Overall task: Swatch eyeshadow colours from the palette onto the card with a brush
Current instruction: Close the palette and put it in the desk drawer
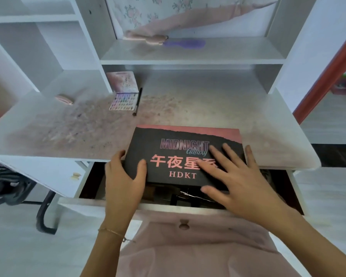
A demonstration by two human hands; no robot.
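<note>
Head: palette [124,101] (open) beyond grip.

One palette [124,101]; one brush [137,101]; perhaps one card [185,154].

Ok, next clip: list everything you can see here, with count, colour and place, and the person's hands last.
card: 1, black and pink, desk's front edge over drawer
palette: 1, open, multicoloured pans, far left of desk
brush: 1, black, beside palette's right edge
desk: 1, white, pink-stained
drawer: 1, white, pulled open
hairbrush: 1, purple, upper shelf
left hand: grips card's left edge
right hand: flat on card
</note>
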